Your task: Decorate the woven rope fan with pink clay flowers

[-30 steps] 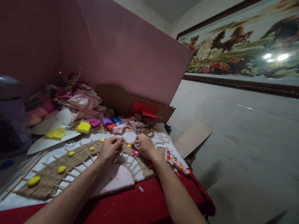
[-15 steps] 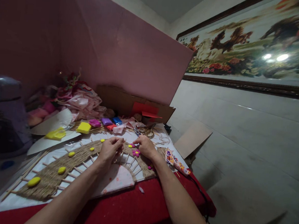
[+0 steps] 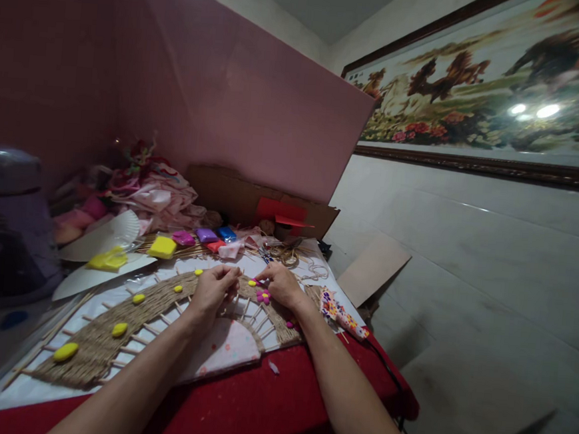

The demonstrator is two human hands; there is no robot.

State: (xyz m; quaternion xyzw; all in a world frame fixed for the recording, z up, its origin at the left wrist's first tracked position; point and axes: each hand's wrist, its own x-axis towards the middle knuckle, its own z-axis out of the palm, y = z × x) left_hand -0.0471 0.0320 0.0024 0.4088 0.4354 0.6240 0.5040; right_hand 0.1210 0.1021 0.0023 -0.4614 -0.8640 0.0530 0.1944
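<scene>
A curved woven twine fan (image 3: pixel 91 355) with wooden sticks lies on white sheeting. Yellow clay discs (image 3: pixel 119 329) are spaced along its band. My left hand (image 3: pixel 213 291) is closed in a pinch over the band's middle; whatever its fingertips hold is too small to name. My right hand (image 3: pixel 281 284) reaches in from the right, its index finger stretched out and touching magenta clay beside a yellow disc (image 3: pixel 252 283); its other fingers are curled and partly hidden. Just below that finger is a magenta clay flower (image 3: pixel 263 296) with a yellow centre. Patterned fabric (image 3: pixel 232 343) covers the fan's inner part.
Packets of yellow clay (image 3: pixel 163 247), purple clay (image 3: pixel 206 235) and blue clay (image 3: pixel 227 233) lie behind the fan. Scissors (image 3: pixel 266 255) and twine are near my right hand. A floral-covered tool (image 3: pixel 342 315) with a cord lies right. A large purple container (image 3: pixel 8 221) stands left.
My right index finger has shifted slightly, and magenta clay now shows beside the yellow disc under it. My left hand has stayed in almost the same place.
</scene>
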